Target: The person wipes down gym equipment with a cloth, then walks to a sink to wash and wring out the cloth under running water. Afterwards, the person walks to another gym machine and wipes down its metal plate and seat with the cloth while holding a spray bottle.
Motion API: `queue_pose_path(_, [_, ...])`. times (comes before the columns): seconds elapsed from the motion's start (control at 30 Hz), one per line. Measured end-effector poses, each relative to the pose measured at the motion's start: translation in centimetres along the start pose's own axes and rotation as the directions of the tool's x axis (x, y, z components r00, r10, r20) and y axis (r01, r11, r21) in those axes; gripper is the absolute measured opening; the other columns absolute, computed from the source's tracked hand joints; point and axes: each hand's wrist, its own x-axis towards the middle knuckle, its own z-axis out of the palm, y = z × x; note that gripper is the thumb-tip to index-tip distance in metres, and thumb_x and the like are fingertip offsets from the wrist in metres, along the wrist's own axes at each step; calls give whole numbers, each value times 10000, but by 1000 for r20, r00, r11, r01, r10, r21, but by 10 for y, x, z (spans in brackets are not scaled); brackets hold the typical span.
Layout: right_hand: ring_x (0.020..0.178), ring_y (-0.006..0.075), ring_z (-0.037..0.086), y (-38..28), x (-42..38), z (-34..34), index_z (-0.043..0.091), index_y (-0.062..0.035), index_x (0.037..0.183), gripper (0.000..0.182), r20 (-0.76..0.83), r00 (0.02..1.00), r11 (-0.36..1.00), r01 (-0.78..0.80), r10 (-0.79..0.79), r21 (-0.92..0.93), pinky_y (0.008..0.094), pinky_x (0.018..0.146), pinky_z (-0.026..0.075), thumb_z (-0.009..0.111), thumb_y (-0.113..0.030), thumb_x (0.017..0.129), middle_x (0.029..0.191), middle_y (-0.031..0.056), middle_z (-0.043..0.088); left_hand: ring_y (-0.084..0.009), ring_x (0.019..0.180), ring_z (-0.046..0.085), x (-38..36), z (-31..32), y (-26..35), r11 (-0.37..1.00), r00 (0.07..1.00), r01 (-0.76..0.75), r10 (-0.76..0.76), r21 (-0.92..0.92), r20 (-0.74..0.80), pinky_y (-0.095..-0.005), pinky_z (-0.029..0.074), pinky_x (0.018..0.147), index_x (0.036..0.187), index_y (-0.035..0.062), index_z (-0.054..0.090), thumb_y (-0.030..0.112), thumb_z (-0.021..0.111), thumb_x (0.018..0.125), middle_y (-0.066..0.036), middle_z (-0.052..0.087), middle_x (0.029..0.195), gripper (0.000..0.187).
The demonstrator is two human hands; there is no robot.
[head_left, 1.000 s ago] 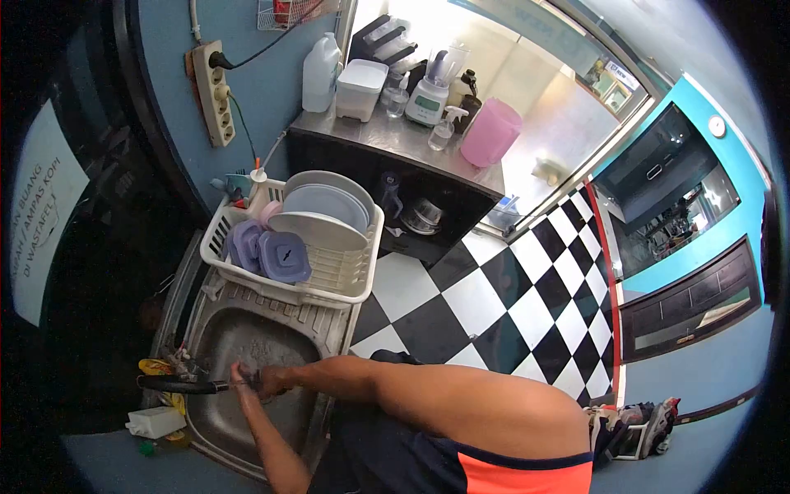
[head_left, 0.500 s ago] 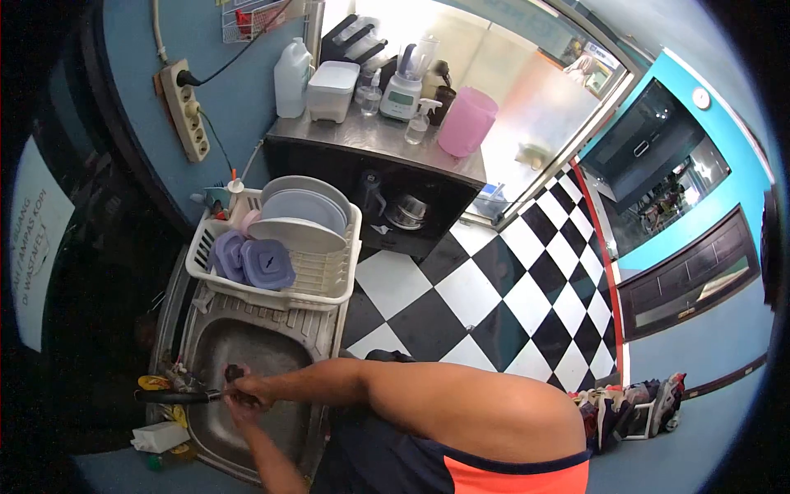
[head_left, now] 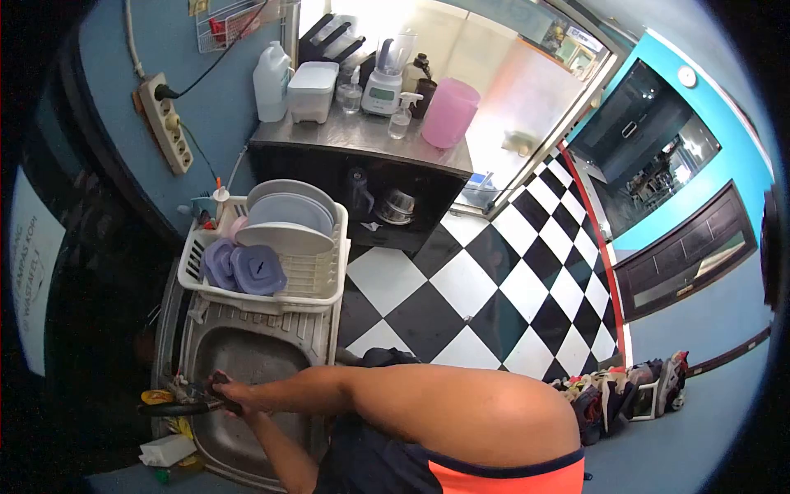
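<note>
Two hands of yours are hovering over the sink (head_left: pixel 239 350) in the head view: your right hand (head_left: pixel 239 393) is lying uppermost, and your left hand (head_left: pixel 245 412) is sitting close against it, mostly hidden underneath. You are having the black spout (head_left: pixel 177 408) just in front of you, its end reaching your fingers; I cannot tell whether you are touching it. A small dark shape (head_left: pixel 219 379) is showing at your right fingertips, too small to identify, so I cannot tell whether either hand's fingers are clenched, loose or grasping it. To your right, a cream dish rack (head_left: pixel 327 288) is resting beyond the basin, holding upright plates (head_left: pixel 288 212) and purple lids (head_left: pixel 259 270). Near your left, a white container (head_left: pixel 167 450) is lying beside the sink's edge. Farther to your right, a metal counter (head_left: pixel 362 142) is carrying a blender (head_left: pixel 382 92), a spray bottle (head_left: pixel 400 122) and a pink container (head_left: pixel 451 114), which is standing nearest the counter's far end.
</note>
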Motion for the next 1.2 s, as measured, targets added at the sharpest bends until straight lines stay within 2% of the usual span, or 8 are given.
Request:
queue_pose_path(0.13, [981,358,674,-7,-12,-15,602,-17,1168,420,34,996,888,-58,82,-456,471,815,534,641,-288,850,1078,183,684,-276,1092,563,1,-22,21,985,993,115,-113,128,-23,-420,465,913,1327,66,524,483,585,900,-122,568,1220,600])
queue_pose_path(0.23, [984,358,673,-14,-19,-17,600,-16,1170,423,106,988,253,74,115,-965,471,814,534,643,-287,848,1082,184,683,-276,1107,556,5,-20,41,922,958,284,-282,262,-46,-421,461,924,1322,69,530,474,601,894,-124,565,1229,594])
queue_pose_path(0.47, [907,300,664,14,-3,-22,652,-2,1004,309,-300,941,10,-302,-155,-953,438,755,528,671,-248,818,974,168,684,-276,1140,541,46,5,37,500,964,250,-210,829,-163,-422,450,950,1310,75,544,454,638,878,-131,557,1251,583])
queue_pose_path(0.57, [808,253,637,25,12,-25,648,-26,949,238,-234,969,-107,-241,-81,-964,409,712,523,658,-235,836,919,131,663,-276,1045,583,7,53,43,601,927,369,-188,709,-324,-444,463,942,1198,42,582,376,644,891,-125,595,1158,458])
queue_pose_path(0.67, [804,250,622,22,14,-22,615,-42,1019,265,-161,987,380,-149,1,-913,386,688,518,647,-254,863,959,112,641,-274,980,611,-35,81,52,813,921,370,-258,449,-292,-447,474,930,1121,19,612,335,638,903,-120,619,1091,385])
queue_pose_path(0.77, [799,246,607,25,18,-8,583,-58,1089,297,-113,989,966,-120,97,-228,362,664,514,635,-273,891,999,93,619,-279,996,608,-35,45,34,981,983,182,-180,61,-36,-445,470,947,1129,15,607,325,640,902,-124,614,1110,386])
queue_pose_path(0.93, [792,240,582,65,64,10,528,-85,1206,359,-223,936,832,347,-274,433,323,625,505,616,-304,936,1065,60,583,-289,1024,603,-39,43,8,965,992,58,-27,-255,124,-441,463,974,1142,7,599,308,642,901,-131,606,1141,388])
queue_pose_path(1.2, [678,149,536,-6,-23,14,573,-91,1053,284,13,939,937,-343,343,63,300,500,434,693,-289,889,918,52,584,-305,1067,596,-56,60,22,876,931,27,153,-481,331,-435,452,1019,1163,-5,587,280,646,898,-143,592,1191,393])
